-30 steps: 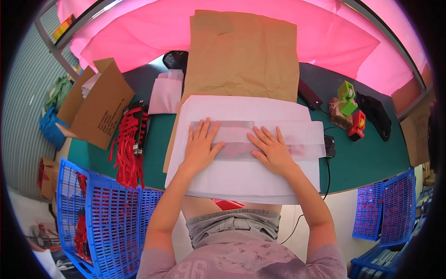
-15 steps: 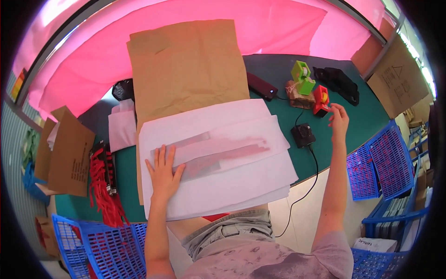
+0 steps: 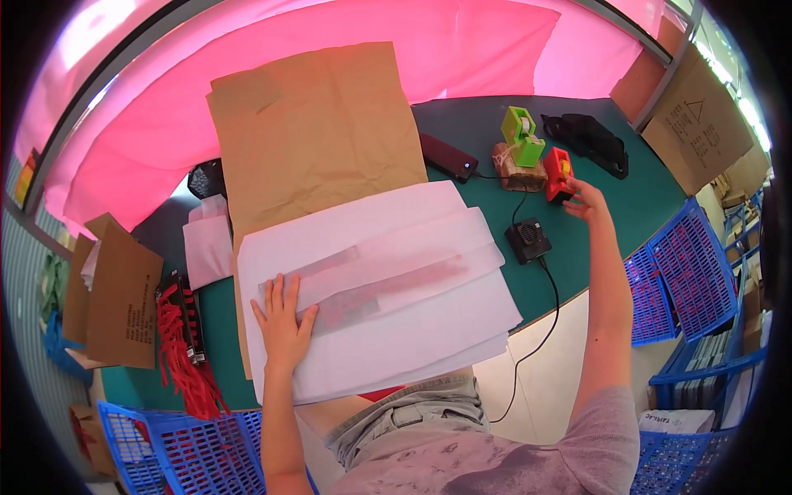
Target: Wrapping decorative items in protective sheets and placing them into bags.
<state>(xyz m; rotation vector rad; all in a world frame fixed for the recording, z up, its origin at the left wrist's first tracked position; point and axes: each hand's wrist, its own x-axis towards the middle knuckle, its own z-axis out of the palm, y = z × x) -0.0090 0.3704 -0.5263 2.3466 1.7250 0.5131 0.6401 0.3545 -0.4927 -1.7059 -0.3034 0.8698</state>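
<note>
Moved since a second ago: my right hand (image 3: 585, 202), then flat on the wrap (image 3: 396, 285), now reaches out at the red dispenser (image 3: 558, 175); my left hand (image 3: 282, 332) has stayed behind. On the white sheets (image 3: 437, 351), in front of my body, lies the wrap: pale, translucent, folded into long bands, a reddish strip showing through and greyer, glossier patches toward its left end. My left hand is spread and grips nothing, its fingers resting on that end. My right hand has its fingers loosely bent at the dispenser's near side; whether they have closed on it, I cannot tell.

Possible faults: with one hand pressing only the left end, the free right end of the wrap could lift or unfold; a leftward slip of my palm could skew the thin, smooth layers. A clumsy pull on the dispenser could knock the rough, brick-like block (image 3: 530, 180) touching it, and upset the boxy green dispenser (image 3: 523, 148) on top. The cable (image 3: 550, 289) of the black box (image 3: 529, 240) could snag my forearm if it swung inward.

Farther out: creased, matte brown paper (image 3: 318, 132) beyond the sheets, limp red ribbons (image 3: 177, 351) and a stiff carton (image 3: 128, 305) at left.
</note>
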